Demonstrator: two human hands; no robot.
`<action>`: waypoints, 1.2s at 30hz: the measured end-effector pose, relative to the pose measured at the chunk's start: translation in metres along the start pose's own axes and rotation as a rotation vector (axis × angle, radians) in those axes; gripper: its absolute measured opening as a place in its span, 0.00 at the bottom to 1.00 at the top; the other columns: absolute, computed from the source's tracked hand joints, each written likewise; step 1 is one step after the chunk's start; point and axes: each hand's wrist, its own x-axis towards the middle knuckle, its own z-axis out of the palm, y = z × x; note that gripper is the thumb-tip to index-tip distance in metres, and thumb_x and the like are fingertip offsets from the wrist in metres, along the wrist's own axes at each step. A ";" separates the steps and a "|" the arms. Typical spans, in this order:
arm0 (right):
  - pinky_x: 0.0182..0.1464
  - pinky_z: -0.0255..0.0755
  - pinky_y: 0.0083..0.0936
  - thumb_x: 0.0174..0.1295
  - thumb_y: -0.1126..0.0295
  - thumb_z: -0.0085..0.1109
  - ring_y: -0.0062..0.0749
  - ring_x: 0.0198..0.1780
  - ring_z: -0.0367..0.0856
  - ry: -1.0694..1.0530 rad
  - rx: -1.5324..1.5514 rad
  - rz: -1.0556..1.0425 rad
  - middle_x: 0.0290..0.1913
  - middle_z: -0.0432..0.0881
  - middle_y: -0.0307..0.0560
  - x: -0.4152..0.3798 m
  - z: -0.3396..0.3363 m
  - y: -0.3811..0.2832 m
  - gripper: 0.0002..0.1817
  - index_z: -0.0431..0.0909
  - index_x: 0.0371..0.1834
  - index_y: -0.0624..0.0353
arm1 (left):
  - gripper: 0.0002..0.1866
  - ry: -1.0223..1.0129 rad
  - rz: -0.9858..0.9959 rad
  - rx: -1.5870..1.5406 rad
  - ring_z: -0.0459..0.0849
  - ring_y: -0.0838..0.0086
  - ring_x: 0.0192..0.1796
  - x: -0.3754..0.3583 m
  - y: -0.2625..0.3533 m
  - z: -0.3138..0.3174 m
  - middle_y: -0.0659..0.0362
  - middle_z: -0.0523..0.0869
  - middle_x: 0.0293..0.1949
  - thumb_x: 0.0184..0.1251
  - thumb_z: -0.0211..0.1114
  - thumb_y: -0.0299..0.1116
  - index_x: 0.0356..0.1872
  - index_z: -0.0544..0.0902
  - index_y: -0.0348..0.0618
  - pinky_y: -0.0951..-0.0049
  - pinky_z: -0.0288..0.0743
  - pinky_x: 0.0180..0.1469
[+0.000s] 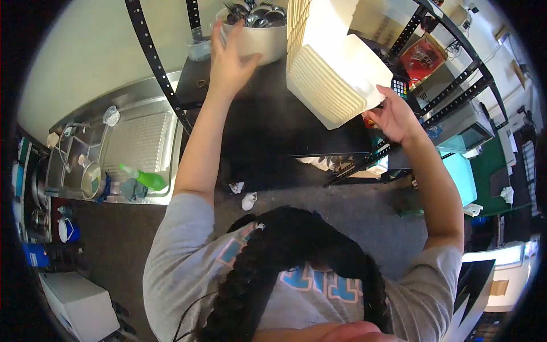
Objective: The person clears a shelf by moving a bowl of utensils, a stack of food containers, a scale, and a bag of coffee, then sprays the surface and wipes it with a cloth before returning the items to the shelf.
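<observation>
The scene is viewed from the wearer's head, downward and forward at close range; the torso fills the lower middle, and the table (268, 117) is shown at upper centre.

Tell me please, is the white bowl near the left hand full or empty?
Full: in the bowl, spoons and forks are crowded together and rise above the rim.

Cutlery (263, 13) in bowl (266, 44) | bowl left of containers (325, 91) | sink (134, 137) left of shelf (259, 122)
</observation>
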 end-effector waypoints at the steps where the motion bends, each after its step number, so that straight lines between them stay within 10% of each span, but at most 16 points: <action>1: 0.49 0.86 0.25 0.73 0.55 0.55 0.43 0.52 0.85 -0.049 -0.008 0.027 0.57 0.81 0.55 0.007 -0.004 -0.005 0.30 0.66 0.67 0.67 | 0.44 0.005 0.003 -0.023 0.59 0.40 0.76 0.000 0.000 0.001 0.39 0.53 0.76 0.54 0.79 0.42 0.72 0.67 0.50 0.48 0.63 0.73; 9: 0.50 0.85 0.35 0.73 0.50 0.55 0.50 0.50 0.84 -0.105 0.065 0.011 0.60 0.77 0.65 0.026 -0.020 -0.010 0.31 0.64 0.70 0.60 | 0.44 0.005 0.011 -0.048 0.61 0.40 0.75 0.001 -0.001 0.004 0.39 0.54 0.75 0.55 0.79 0.41 0.73 0.67 0.50 0.47 0.64 0.72; 11: 0.54 0.81 0.39 0.67 0.52 0.64 0.50 0.60 0.79 0.332 -0.418 -0.574 0.67 0.72 0.63 0.005 0.006 -0.004 0.37 0.62 0.74 0.54 | 0.44 0.010 0.017 -0.020 0.61 0.40 0.75 0.001 -0.001 0.003 0.39 0.54 0.75 0.55 0.79 0.41 0.73 0.67 0.50 0.48 0.65 0.72; 16: 0.67 0.69 0.47 0.46 0.53 0.79 0.57 0.67 0.71 0.284 -1.372 -1.257 0.69 0.69 0.62 -0.041 0.068 0.006 0.51 0.63 0.75 0.50 | 0.44 -0.020 -0.031 -0.054 0.62 0.41 0.75 0.002 0.005 0.001 0.40 0.54 0.75 0.55 0.79 0.40 0.73 0.66 0.51 0.47 0.66 0.71; 23: 0.56 0.74 0.40 0.44 0.70 0.79 0.53 0.55 0.78 0.173 -1.214 -1.076 0.50 0.81 0.56 -0.016 0.062 0.012 0.26 0.78 0.47 0.60 | 0.44 -0.015 -0.035 -0.063 0.61 0.38 0.75 0.002 0.007 0.001 0.39 0.53 0.76 0.52 0.79 0.37 0.73 0.67 0.54 0.48 0.65 0.72; 36: 0.49 0.76 0.30 0.51 0.73 0.76 0.28 0.42 0.81 -0.027 -1.183 -0.909 0.44 0.86 0.45 0.094 -0.020 -0.038 0.24 0.79 0.52 0.60 | 0.44 0.002 -0.006 -0.046 0.60 0.41 0.75 0.001 0.004 0.005 0.41 0.54 0.75 0.52 0.80 0.39 0.71 0.68 0.52 0.48 0.64 0.72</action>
